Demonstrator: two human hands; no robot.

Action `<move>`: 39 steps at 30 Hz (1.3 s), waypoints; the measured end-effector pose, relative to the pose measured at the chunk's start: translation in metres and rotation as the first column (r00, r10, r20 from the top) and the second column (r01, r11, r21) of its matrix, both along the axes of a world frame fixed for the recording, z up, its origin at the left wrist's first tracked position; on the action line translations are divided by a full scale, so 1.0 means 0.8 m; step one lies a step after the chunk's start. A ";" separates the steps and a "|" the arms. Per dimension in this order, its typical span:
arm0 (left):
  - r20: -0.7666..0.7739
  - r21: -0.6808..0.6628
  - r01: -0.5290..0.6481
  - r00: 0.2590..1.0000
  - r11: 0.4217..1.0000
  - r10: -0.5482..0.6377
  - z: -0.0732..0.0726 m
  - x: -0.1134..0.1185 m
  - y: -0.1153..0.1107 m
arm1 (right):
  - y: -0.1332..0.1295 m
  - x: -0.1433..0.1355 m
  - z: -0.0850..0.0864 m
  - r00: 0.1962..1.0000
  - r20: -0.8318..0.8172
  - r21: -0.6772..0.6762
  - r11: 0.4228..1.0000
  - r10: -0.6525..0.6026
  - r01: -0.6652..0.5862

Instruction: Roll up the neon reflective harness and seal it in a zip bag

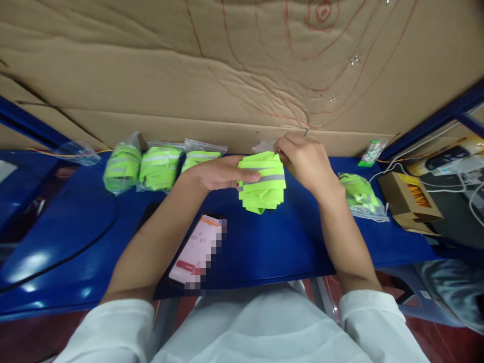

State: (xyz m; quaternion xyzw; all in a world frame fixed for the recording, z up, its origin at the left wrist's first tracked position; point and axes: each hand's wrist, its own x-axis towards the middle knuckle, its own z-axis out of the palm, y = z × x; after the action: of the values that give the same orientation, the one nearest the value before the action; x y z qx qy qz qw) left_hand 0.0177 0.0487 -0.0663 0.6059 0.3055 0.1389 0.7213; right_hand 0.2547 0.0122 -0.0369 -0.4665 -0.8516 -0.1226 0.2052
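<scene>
A folded neon-green vest (pixel 264 189) with a grey reflective stripe is held above the blue table (pixel 264 247). My left hand (pixel 221 173) grips its left side, thumb across the stripe. My right hand (pixel 304 161) closes over the bundle's top right corner, fingers pinched at the upper edge. Both forearms reach in from white sleeves at the bottom.
Three bagged green vests (pixel 159 166) lie in a row at the back left. Another bagged vest (pixel 361 195) lies right of my hands, beside an open cardboard box (pixel 410 201). A phone (pixel 194 249) showing a timer lies near the front edge. A cardboard wall (pixel 242 75) rises behind.
</scene>
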 end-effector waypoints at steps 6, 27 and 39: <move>-0.064 0.021 -0.018 0.998 1.000 0.020 -0.002 0.001 0.002 | 0.008 0.009 0.001 0.951 -0.254 -0.148 0.965 0.176 -0.218; -0.119 0.115 -0.071 0.989 0.991 0.085 0.003 0.010 -0.007 | -0.008 0.004 0.014 0.935 -0.323 -0.264 0.935 0.145 -0.237; -0.161 0.218 -0.011 0.986 0.976 0.047 -0.004 0.018 -0.007 | -0.030 -0.006 0.024 0.933 -0.272 -0.300 0.900 0.238 -0.317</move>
State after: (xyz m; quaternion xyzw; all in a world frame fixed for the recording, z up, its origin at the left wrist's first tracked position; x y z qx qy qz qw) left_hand 0.0321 0.0431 -0.0696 0.6857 0.3562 0.1310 0.6212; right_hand 0.2496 -0.0122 -0.0174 -0.3789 -0.8886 0.1107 0.2337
